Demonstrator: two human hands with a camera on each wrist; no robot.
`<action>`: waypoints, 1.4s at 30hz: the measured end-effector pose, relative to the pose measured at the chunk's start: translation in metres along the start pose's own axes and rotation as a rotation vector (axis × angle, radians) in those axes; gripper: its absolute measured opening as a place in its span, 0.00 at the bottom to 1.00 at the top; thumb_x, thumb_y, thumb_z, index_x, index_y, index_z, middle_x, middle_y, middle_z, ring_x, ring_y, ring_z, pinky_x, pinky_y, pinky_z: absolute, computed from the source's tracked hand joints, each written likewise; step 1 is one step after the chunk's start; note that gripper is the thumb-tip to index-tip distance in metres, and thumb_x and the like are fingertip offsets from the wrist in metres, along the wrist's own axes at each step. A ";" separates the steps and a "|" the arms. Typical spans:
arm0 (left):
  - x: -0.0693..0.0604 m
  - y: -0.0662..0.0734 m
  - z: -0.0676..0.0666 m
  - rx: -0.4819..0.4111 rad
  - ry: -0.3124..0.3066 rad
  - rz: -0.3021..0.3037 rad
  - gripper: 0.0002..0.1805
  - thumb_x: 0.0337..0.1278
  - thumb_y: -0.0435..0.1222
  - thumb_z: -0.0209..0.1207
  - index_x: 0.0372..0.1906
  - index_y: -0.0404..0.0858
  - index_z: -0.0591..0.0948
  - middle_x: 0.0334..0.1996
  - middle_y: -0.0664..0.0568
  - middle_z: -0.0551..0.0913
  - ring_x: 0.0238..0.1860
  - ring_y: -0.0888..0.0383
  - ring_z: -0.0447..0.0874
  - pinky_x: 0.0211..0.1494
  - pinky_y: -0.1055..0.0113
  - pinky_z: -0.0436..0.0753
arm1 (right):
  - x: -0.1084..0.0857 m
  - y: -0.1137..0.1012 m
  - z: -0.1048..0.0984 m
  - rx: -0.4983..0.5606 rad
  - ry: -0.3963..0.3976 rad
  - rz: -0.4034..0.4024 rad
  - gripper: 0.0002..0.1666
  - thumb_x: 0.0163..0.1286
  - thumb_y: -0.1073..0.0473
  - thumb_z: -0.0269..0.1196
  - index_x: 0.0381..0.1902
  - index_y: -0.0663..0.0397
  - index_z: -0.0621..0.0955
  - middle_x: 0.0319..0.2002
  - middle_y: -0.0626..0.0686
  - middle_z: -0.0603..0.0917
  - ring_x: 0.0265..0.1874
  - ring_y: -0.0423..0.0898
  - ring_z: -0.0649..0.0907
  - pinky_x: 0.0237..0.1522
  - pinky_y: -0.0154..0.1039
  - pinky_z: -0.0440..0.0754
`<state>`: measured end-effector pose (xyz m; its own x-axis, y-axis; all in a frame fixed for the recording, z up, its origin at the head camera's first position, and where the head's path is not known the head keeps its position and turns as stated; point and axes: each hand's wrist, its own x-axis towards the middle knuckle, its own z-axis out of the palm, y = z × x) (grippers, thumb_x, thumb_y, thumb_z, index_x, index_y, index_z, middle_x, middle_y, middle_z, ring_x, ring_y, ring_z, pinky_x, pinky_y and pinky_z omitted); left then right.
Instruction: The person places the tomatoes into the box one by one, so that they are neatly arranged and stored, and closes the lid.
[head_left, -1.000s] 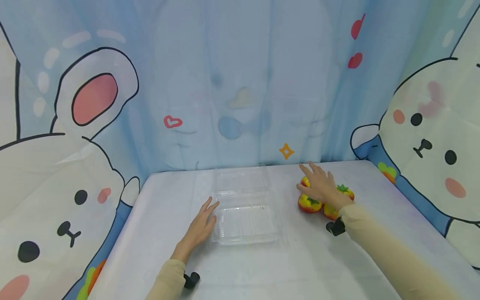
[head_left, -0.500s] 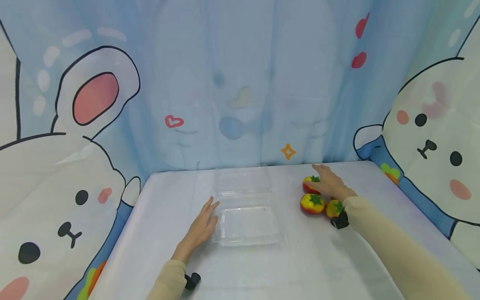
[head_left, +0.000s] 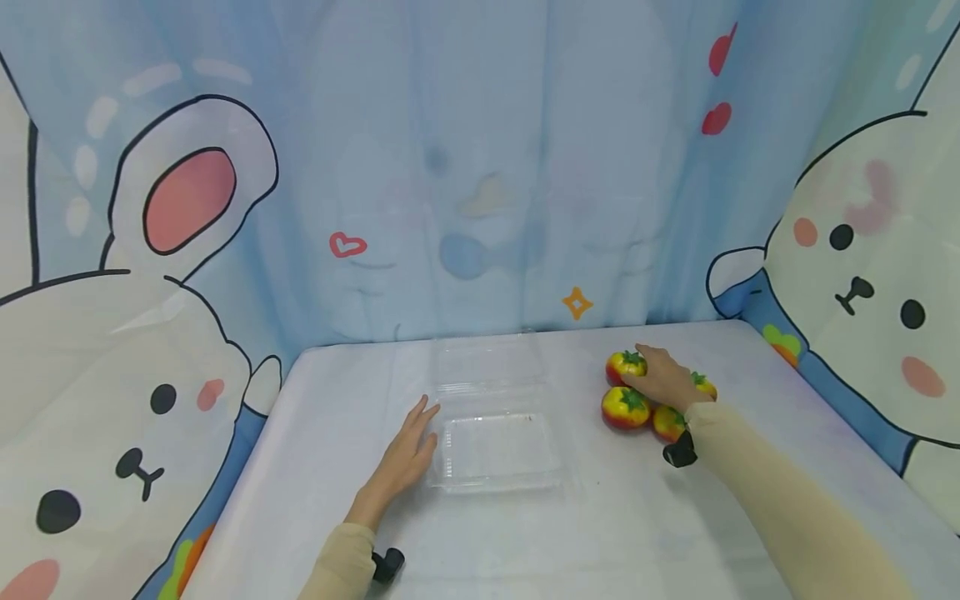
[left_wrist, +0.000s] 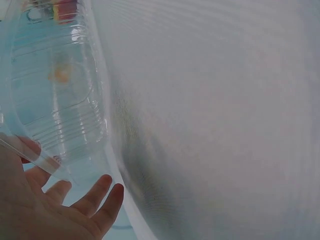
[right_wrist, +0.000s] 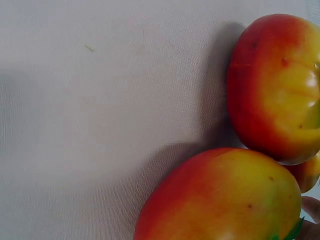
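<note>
Several glossy red-and-yellow persimmon-like fruits with green leafy tops stand close together at the right of the table. My right hand (head_left: 666, 380) reaches over them, thumb and forefinger around the back left fruit (head_left: 619, 363). In the right wrist view two fruits, an upper one (right_wrist: 272, 85) and a lower one (right_wrist: 220, 200), fill the right side, with a bit of the fingers (right_wrist: 311, 212) at the edge. My left hand (head_left: 405, 454) has its fingers spread at the left edge of a clear plastic clamshell box (head_left: 495, 482), whose lid lies back.
A front left fruit (head_left: 626, 408), a front right one (head_left: 667, 422) and another (head_left: 703, 385) behind my wrist crowd the right hand. The white tablecloth (head_left: 495, 550) reaches to a printed blue curtain (head_left: 480, 167) at the back.
My right hand has shifted right, then come down with thumb and forefinger around the back left fruit, leaving more of the fruits in sight. My left hand and the box look unmoved.
</note>
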<state>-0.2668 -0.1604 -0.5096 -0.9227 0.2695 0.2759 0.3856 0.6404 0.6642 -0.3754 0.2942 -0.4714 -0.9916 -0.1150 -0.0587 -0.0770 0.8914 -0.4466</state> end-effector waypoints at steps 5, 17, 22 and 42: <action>0.000 -0.001 0.000 0.003 0.004 -0.001 0.28 0.68 0.33 0.45 0.71 0.33 0.66 0.76 0.37 0.54 0.73 0.37 0.57 0.71 0.40 0.62 | 0.002 0.001 0.003 0.008 -0.004 -0.013 0.47 0.71 0.44 0.56 0.73 0.73 0.55 0.66 0.78 0.61 0.60 0.74 0.65 0.61 0.77 0.57; 0.002 0.000 0.000 0.021 -0.001 0.003 0.28 0.68 0.34 0.46 0.71 0.33 0.66 0.76 0.37 0.54 0.73 0.38 0.57 0.71 0.41 0.63 | -0.004 -0.006 0.000 0.004 0.001 -0.003 0.44 0.72 0.48 0.56 0.72 0.73 0.55 0.66 0.78 0.61 0.61 0.74 0.65 0.62 0.76 0.56; 0.002 0.002 0.000 0.029 -0.007 -0.014 0.28 0.69 0.35 0.45 0.72 0.34 0.65 0.76 0.38 0.54 0.74 0.39 0.56 0.71 0.42 0.62 | -0.004 -0.008 -0.001 0.012 0.003 0.004 0.45 0.72 0.49 0.57 0.72 0.73 0.54 0.66 0.78 0.61 0.60 0.74 0.65 0.62 0.76 0.58; 0.001 0.001 0.002 0.025 0.015 0.015 0.27 0.68 0.33 0.46 0.70 0.31 0.67 0.75 0.35 0.56 0.73 0.35 0.57 0.70 0.39 0.62 | -0.023 -0.041 -0.016 0.037 0.027 -0.110 0.44 0.71 0.48 0.60 0.74 0.66 0.57 0.68 0.74 0.62 0.62 0.71 0.66 0.63 0.73 0.62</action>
<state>-0.2677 -0.1585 -0.5098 -0.9165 0.2685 0.2965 0.3994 0.6543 0.6421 -0.3513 0.2668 -0.4377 -0.9798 -0.1991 0.0170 -0.1826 0.8573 -0.4813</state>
